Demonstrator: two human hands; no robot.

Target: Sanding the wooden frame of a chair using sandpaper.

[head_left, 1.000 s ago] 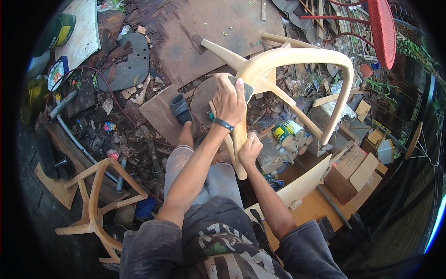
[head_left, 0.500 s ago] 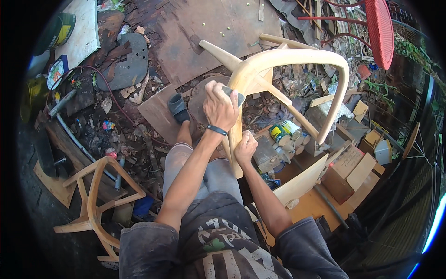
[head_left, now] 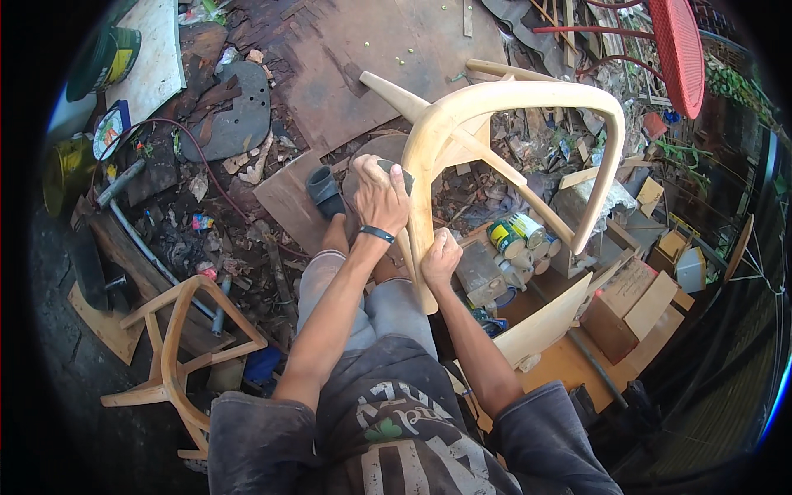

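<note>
Scrap wood, offcuts and debris cover the ground around you, with a brown board lying flat ahead and a red metal chair at the upper right. You sit with a pale bare-wood chair frame propped between your knees, its curved back rail arching off to your right and one leg pointing away from you. Your left hand, a dark band on its wrist, is closed over a small dark sanding block and presses it against the frame where the rail bends down. Your right hand wraps around the frame's lower upright, just below the left hand, thumb laid along the wood. A second unfinished chair frame lies on the ground to your left. Small tins and a cardboard box sit to your right.
</note>
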